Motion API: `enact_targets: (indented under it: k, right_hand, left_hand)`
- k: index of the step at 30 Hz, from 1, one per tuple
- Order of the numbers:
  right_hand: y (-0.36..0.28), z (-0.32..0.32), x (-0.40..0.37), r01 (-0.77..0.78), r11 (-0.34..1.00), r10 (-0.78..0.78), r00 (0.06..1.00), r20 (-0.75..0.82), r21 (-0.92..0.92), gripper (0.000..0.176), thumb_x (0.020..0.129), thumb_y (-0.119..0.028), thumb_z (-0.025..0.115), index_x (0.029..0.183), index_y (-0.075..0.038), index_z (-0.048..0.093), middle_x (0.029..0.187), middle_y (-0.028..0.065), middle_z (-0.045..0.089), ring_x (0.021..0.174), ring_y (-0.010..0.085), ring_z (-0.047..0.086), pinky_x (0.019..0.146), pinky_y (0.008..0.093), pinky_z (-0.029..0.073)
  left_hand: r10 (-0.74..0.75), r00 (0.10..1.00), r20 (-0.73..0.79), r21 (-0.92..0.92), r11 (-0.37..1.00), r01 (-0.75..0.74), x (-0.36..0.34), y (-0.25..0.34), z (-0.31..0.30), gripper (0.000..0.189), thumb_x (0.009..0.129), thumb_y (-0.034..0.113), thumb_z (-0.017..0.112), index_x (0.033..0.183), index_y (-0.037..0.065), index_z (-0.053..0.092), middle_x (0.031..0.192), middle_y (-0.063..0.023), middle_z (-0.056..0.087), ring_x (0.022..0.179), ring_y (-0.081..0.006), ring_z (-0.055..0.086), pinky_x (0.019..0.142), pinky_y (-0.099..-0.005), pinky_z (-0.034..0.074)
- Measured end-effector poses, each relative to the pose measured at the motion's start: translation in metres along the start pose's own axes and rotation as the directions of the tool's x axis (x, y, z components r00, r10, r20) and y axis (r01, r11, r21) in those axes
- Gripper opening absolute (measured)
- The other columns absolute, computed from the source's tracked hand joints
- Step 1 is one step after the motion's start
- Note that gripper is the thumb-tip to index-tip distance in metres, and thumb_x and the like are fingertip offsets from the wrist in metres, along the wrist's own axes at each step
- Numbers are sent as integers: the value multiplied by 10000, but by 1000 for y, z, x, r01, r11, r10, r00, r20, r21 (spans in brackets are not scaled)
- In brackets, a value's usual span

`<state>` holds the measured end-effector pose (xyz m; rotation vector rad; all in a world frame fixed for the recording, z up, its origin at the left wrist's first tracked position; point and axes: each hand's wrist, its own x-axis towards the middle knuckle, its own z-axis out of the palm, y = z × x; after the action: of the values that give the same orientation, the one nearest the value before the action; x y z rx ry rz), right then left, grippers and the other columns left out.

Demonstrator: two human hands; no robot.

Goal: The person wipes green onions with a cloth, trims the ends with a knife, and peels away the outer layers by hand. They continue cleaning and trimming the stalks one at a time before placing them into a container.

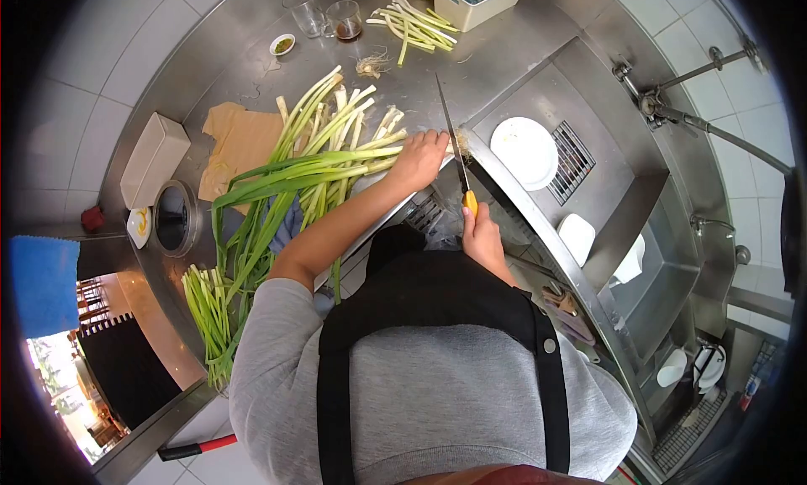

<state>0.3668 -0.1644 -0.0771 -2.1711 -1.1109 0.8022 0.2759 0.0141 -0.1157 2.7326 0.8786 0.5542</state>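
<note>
My left hand (pixel 420 160) is closed around the white ends of long green onions (pixel 277 179), near the counter's edge beside the sink. Their leaves trail left across the steel counter (pixel 239 73). In my right hand (pixel 486 239) is the yellow handle of a knife (pixel 450 128), its long blade pointing away from me, just right of my left hand and by the root ends. More stalks with white ends lie behind my left forearm. A separate bundle of green stalks (pixel 206 317) rests at the counter's left side.
Cut white stalks (pixel 412 27) and loose roots (pixel 372 65) lie farther back, near two glasses (pixel 343 21) and a small sauce dish (pixel 282 44). Brown cardboard (pixel 235 144) is at left. The sink (pixel 580 90) at right holds a white plate (pixel 523 153).
</note>
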Motion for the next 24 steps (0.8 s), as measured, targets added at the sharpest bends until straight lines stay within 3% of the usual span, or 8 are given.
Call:
enact_targets:
  k: [7, 10, 15, 24]
  right_hand:
    - [-26, 1, 23, 49, 996, -50, 999, -12, -80, 329, 949, -283, 442, 970, 44, 419, 759, 350, 580, 762, 527, 562, 683, 569, 450]
    - [-31, 1, 38, 60, 995, -61, 998, -11, -78, 344, 944, -292, 447, 970, 50, 430, 777, 342, 588, 779, 515, 572, 706, 553, 462]
    - [-32, -5, 48, 37, 994, -34, 999, 30, -104, 385, 940, -325, 446, 973, 59, 450, 806, 338, 596, 816, 503, 580, 732, 542, 463]
    - [-30, -7, 72, 126, 986, -121, 992, 47, -112, 433, 933, -327, 446, 997, 100, 481, 824, 350, 594, 820, 492, 590, 740, 526, 471]
  left_hand:
    - [-4, 1000, -15, 55, 998, 5, -3, 0, 6, 181, 825, 110, 517, 989, 34, 499, 891, -135, 565, 869, -303, 564, 760, -414, 432]
    - [-36, 998, 44, -18, 999, 36, -1, -2, 5, 213, 850, 149, 546, 1013, 20, 498, 919, -159, 560, 895, -333, 547, 772, -435, 431]
    - [-1, 1000, 2, -28, 1000, 1, 2, -4, 5, 183, 844, 150, 557, 967, 29, 497, 881, -156, 565, 850, -339, 557, 746, -432, 444]
    - [-66, 998, 12, -9, 998, 66, 1, 1, 5, 201, 841, 164, 562, 972, 26, 498, 896, -158, 573, 872, -335, 569, 746, -428, 452]
